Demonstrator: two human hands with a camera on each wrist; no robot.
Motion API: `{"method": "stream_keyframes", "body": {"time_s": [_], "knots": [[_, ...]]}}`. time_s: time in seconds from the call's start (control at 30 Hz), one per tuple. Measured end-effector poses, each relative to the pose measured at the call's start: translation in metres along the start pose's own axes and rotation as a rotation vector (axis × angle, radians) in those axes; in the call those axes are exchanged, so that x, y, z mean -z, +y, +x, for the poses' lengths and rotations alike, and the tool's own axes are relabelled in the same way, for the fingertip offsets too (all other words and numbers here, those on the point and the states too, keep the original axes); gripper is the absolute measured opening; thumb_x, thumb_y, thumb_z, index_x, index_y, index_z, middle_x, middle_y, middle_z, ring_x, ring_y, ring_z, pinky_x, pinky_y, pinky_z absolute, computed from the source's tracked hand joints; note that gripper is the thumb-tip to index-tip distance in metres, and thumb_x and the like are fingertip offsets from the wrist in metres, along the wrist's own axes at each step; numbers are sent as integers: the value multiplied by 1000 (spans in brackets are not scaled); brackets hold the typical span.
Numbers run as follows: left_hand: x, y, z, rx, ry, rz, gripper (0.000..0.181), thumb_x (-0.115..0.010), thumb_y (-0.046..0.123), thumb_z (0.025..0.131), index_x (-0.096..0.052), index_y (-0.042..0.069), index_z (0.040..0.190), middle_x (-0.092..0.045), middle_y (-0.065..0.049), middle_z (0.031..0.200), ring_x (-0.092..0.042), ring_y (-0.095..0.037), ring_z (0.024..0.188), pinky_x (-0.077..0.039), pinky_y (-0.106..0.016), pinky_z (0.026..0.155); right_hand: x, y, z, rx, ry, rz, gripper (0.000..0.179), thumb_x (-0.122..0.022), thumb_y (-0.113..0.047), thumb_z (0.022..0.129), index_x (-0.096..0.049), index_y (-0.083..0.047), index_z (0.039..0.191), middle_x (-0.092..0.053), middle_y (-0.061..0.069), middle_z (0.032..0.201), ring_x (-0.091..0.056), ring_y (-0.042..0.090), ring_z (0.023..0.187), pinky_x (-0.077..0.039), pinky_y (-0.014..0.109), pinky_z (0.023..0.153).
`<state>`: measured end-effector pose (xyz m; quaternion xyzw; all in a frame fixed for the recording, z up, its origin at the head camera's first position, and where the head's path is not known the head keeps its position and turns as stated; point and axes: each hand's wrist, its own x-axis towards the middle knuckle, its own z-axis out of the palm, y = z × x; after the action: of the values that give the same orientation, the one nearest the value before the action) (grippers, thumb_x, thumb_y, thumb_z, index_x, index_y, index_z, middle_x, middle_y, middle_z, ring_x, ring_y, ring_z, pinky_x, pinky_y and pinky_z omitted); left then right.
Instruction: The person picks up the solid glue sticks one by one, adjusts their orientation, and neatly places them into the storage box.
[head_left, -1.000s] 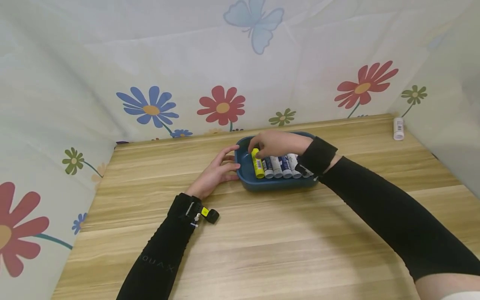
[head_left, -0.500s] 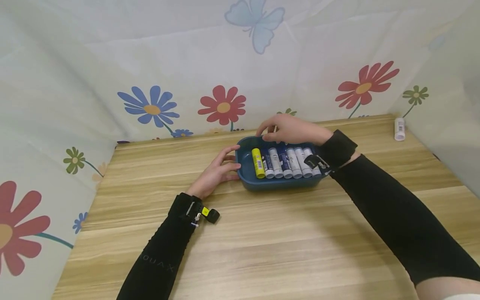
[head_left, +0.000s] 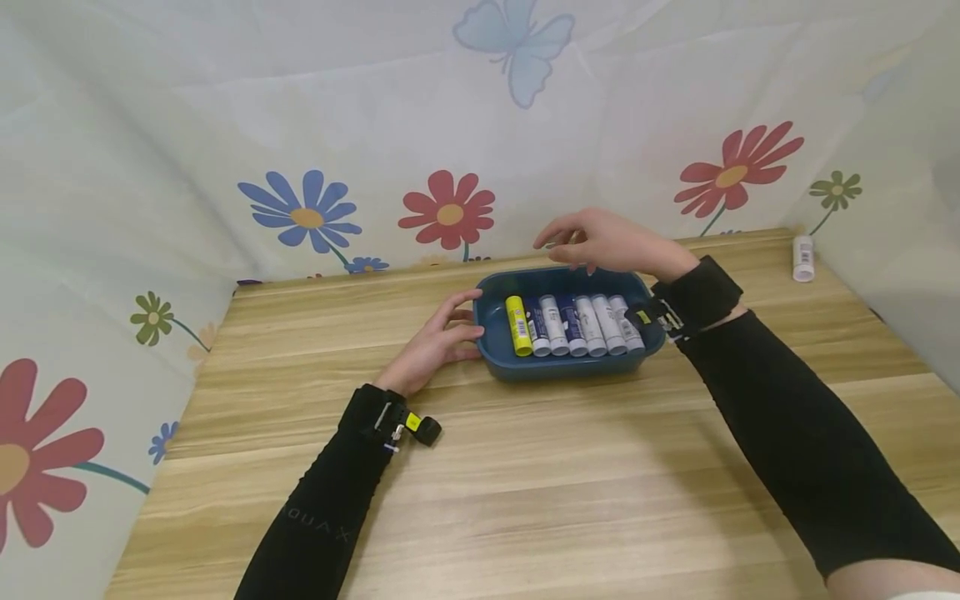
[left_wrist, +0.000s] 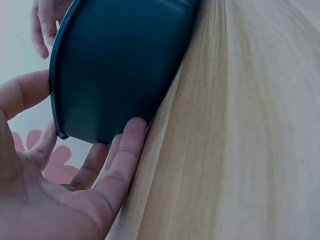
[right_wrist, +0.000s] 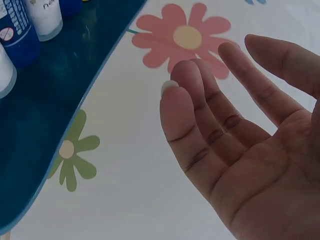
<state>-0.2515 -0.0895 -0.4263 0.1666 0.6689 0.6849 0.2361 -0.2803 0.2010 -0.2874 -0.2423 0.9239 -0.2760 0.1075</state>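
A blue oblong plastic box point(head_left: 558, 371) holds a row of glue sticks lying side by side. A yellow glue stick point(head_left: 518, 326) is leftmost, and a white glue stick point(head_left: 553, 325) and dark blue-and-white ones lie right of it. My left hand point(head_left: 429, 346) touches the box's left end from outside; in the left wrist view its fingertips point(left_wrist: 134, 131) rest against the wall. My right hand point(head_left: 611, 242) hovers over the back rim with loosely bent fingers and nothing in them; the right wrist view shows its bare palm point(right_wrist: 270, 170).
Another white glue stick point(head_left: 802, 258) stands near the table's far right corner. The wooden table point(head_left: 570, 483) meets a white flowered cloth point(head_left: 360, 108) behind the box, with more cloth at both sides.
My right hand has left the yellow glue stick, lifting back and to the right, which uncovers the row in the box. My left hand stays against the box's end.
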Motion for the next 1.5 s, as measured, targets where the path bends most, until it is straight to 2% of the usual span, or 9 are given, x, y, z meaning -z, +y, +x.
{"method": "stream_keyframes", "body": {"time_s": [0.13, 0.43, 0.57, 0.8, 1.03, 1.2, 1.4, 1.5], "knots": [[0, 1, 0, -2, -8, 2, 61, -58, 19, 98, -30, 26, 152, -32, -17, 144, -52, -31, 120, -50, -50, 103, 3, 3, -3, -6, 8, -2, 31, -57, -22, 99, -63, -14, 128, -67, 11, 114, -61, 22, 82, -55, 35, 68], [-1, 0, 1, 6, 6, -4, 56, -58, 19, 98, -36, 33, 147, -35, -12, 142, -53, -29, 118, -50, -49, 103, 18, 18, -15, -26, 67, 49, 32, -59, -20, 98, -63, -17, 130, -66, 9, 112, -58, 25, 86, -56, 31, 67], [-2, 1, 1, 6, 9, 1, 57, -58, 20, 98, -35, 33, 148, -34, -12, 142, -54, -29, 118, -50, -49, 103, 27, 29, -22, -56, 107, 61, 34, -58, -23, 99, -60, -16, 132, -64, 10, 112, -57, 24, 87, -56, 27, 66], [-2, 2, 1, 9, 11, -2, 58, -59, 19, 98, -34, 32, 149, -34, -13, 143, -54, -29, 119, -50, -49, 103, 41, 49, -35, -128, 149, 48, 41, -57, -37, 99, -57, -19, 135, -62, 13, 120, -58, 24, 92, -55, 25, 68], [-1, 0, 1, 13, 17, 1, 57, -59, 19, 98, -35, 32, 148, -34, -11, 142, -54, -29, 117, -50, -50, 104, 50, 69, -48, -160, 201, 57, 44, -58, -38, 98, -57, -17, 136, -63, 13, 119, -60, 19, 89, -55, 24, 67], [0, 0, 1, 14, 11, -7, 57, -59, 19, 98, -35, 32, 148, -34, -11, 141, -54, -30, 119, -49, -50, 104, 57, 86, -58, -185, 234, 70, 43, -59, -37, 98, -58, -15, 135, -63, 5, 113, -61, 15, 85, -56, 23, 67], [0, 1, 0, 19, 4, -16, 58, -59, 19, 98, -34, 32, 149, -33, -11, 142, -52, -32, 121, -48, -52, 105, 67, 107, -70, -202, 245, 116, 45, -58, -36, 98, -56, -12, 136, -63, -11, 101, -61, 12, 84, -56, 22, 69], [0, 2, 0, 16, -1, -15, 59, -59, 20, 98, -34, 32, 149, -32, -12, 143, -51, -33, 123, -47, -53, 106, 73, 118, -78, -205, 274, 149, 44, -60, -35, 98, -57, -12, 135, -63, -14, 101, -61, 11, 83, -56, 21, 68]]}}
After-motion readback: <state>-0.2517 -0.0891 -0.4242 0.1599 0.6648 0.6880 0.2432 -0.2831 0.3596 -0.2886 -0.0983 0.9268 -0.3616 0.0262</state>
